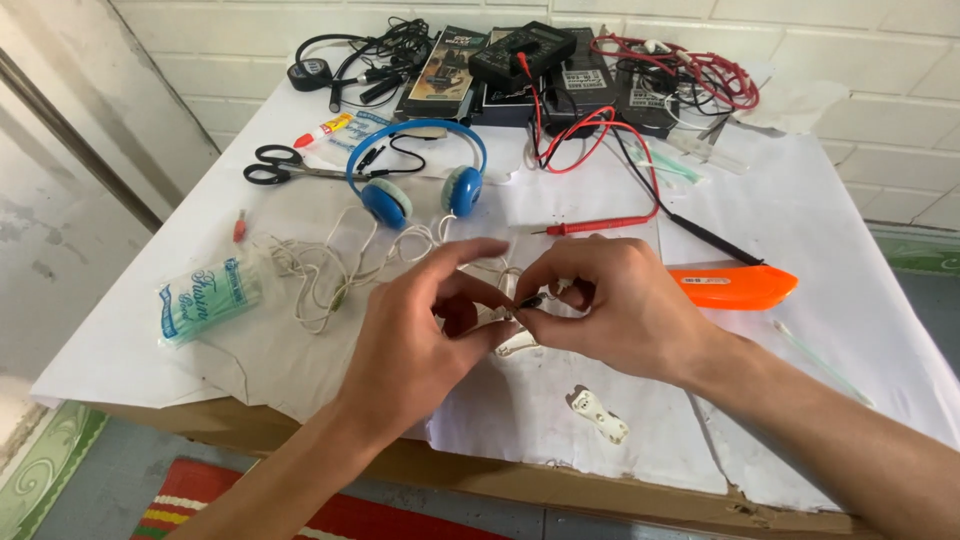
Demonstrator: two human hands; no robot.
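Note:
My left hand (425, 335) and my right hand (610, 305) meet over the table's middle, fingertips pinching a small dark plug or connector (527, 302) on a thin white cable (330, 270). A small white part (515, 345) lies just under the fingers. The white cable trails left in loose loops toward the blue headphones (425, 175), which lie behind my hands. A small white plastic piece (598, 414) rests near the front edge.
An orange flat tool (735, 287) lies right of my right hand. Red and black probe leads (620, 215) run from a multimeter (525, 50) at the back. Scissors (275, 168), a glue tube (322, 130), a cotton swab pack (205, 300) and tangled cables sit on the white paper (800, 200).

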